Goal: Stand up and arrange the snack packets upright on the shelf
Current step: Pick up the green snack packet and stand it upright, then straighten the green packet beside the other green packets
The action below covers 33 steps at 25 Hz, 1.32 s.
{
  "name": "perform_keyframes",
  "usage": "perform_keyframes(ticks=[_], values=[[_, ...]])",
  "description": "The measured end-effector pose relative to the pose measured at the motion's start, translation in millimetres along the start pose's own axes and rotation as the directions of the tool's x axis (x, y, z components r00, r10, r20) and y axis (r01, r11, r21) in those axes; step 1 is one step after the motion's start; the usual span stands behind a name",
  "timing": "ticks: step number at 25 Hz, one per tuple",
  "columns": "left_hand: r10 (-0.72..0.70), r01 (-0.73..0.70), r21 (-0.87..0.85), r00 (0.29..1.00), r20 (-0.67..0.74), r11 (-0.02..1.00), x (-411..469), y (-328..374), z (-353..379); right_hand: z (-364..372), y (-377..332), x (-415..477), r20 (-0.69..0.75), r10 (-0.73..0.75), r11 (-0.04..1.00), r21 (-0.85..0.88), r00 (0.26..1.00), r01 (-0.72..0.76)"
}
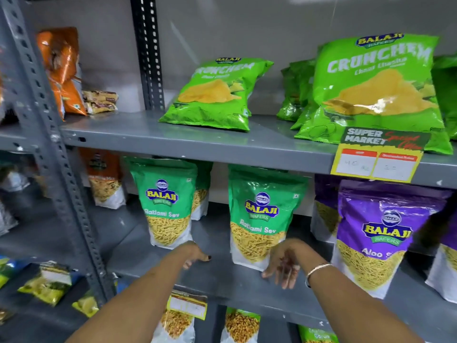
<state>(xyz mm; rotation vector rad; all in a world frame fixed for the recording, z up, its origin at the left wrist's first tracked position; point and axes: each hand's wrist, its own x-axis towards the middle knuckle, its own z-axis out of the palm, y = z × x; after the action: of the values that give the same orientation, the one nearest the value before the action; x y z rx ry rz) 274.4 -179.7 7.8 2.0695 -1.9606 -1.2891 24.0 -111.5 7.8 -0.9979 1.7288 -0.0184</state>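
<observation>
Grey steel shelving fills the view, its slotted upright post (71, 194) running down the left and a pale wall showing behind the top tier. The middle shelf (222, 280) is a bare grey board where both hands work. On the tier above, lime-green Crunchem packets lean back against one another, the left one (212, 95) apart from a larger one (373, 87) at the right, and a yellow price tag (376, 157) hangs from the shelf edge below the larger one.

Two green Ratlami Sev pouches stand upright on the middle shelf, green at the top, with yellow sev pictured over a white base. The left pouch (165, 201) is set further back; the right pouch (262, 214) stands nearer the front edge. A purple Aloo Sev pouch (373, 238) stands upright just beside it on the right.

The left hand (196, 254) rests on the shelf between the two green pouches, fingers curled loosely and holding nothing. The right hand (282, 264), blurred, is open with fingers spread downward at the lower right corner of the right pouch, touching or nearly touching it; a bangle circles that wrist.
</observation>
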Motion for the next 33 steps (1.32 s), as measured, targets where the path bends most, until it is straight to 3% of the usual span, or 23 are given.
perform_keyframes(ticks=[3, 6, 9, 13, 15, 18, 24, 33], values=[[0.025, -0.036, -0.110, 0.995, -0.100, 0.993, 24.4, -50.1, -48.4, 44.0, -65.6, 7.9, -0.001, -0.072, 0.997, -0.031, 0.997, 0.071], [0.116, -0.143, -0.150, 0.978, -0.175, 0.978, 58.3, -93.3, -86.0, 89.0, -125.7, 23.9, -0.232, -0.252, 0.968, -0.080, 0.940, 0.240], [0.218, -0.275, -0.253, 0.948, -0.231, 0.928, 56.9, -108.6, -113.7, 118.2, -169.6, 55.9, -0.470, -0.363, 0.872, 0.132, 0.804, 0.471], [0.313, -0.337, -0.399, 0.941, -0.126, 0.853, 91.8, -111.7, -127.5, 141.9, -201.3, 68.7, -0.549, -0.325, 0.675, 0.435, 0.770, 0.595], [0.335, -0.362, -0.405, 0.932, -0.139, 0.840, 107.3, -120.1, -126.5, 150.6, -204.6, 69.2, -0.575, -0.311, 0.639, 0.463, 0.757, 0.614], [0.370, -0.390, -0.390, 0.920, -0.129, 0.834, 106.4, -127.6, -124.2, 160.6, -200.2, 68.9, -0.675, -0.213, 0.665, 0.430, 0.706, 0.611], [0.405, -0.420, -0.340, 0.906, -0.118, 0.841, 65.8, -150.0, -125.3, 193.9, -185.5, 42.0, -0.751, -0.174, 0.761, 0.307, 0.637, 0.571], [0.403, -0.421, -0.309, 0.907, -0.122, 0.853, 32.7, -166.4, -122.1, 215.4, -174.7, 24.2, -0.753, -0.190, 0.805, 0.248, 0.630, 0.539]])
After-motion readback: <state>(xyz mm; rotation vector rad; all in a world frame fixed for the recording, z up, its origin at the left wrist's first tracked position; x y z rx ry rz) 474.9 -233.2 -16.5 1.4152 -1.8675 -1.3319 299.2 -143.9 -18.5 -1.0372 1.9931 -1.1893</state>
